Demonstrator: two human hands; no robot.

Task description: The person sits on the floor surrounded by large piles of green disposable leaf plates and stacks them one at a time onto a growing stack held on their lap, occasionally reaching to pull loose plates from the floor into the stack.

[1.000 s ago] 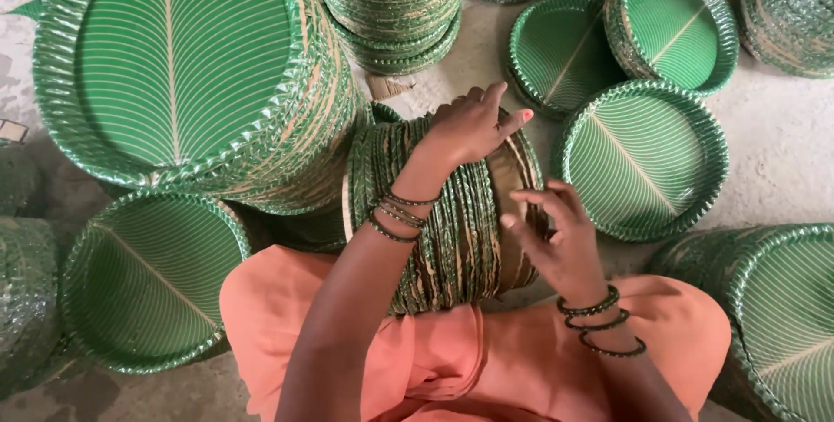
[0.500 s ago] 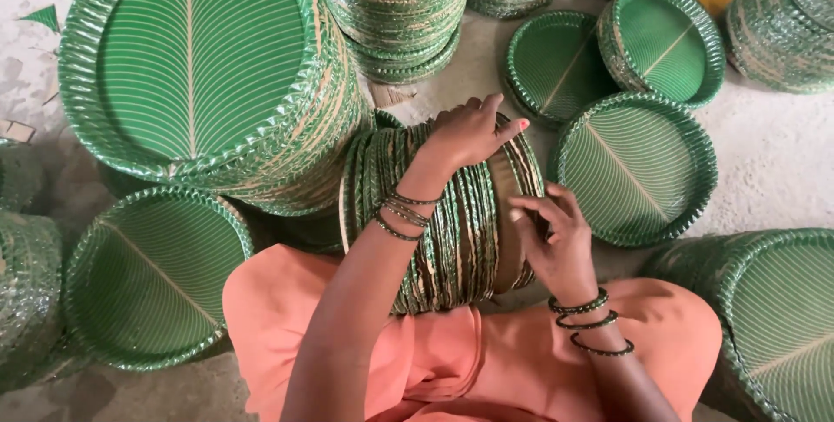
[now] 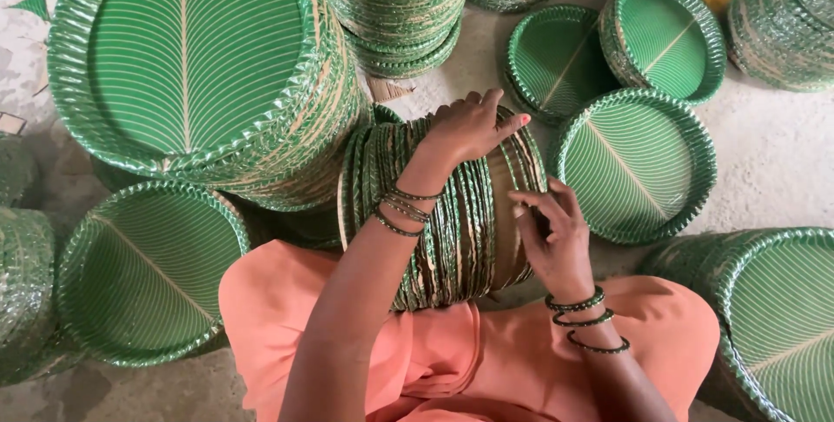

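A stack of green leaf-patterned paper plates (image 3: pixel 452 240) lies on its side across my lap, rims up. My left hand (image 3: pixel 469 127) rests on top of that stack near its far end, fingers curled over the rims. My right hand (image 3: pixel 552 231) is at the stack's right end, fingertips picking at the outermost plates. Both wrists wear green bangles. My orange clothing (image 3: pixel 434 361) fills the bottom of the view.
Tall stacks of the same green plates surround me: a large one (image 3: pixel 200 66) at upper left, one (image 3: pixel 139 274) at lower left, one (image 3: pixel 395 1) at top centre, several (image 3: pixel 638 161) to the right, another (image 3: pixel 782 318) at lower right. Grey concrete floor (image 3: pixel 773 161) shows between them.
My right hand has shifted slightly down along the stack's right end, fingers working at the rims. My left hand stays on top. The view has drifted a little.
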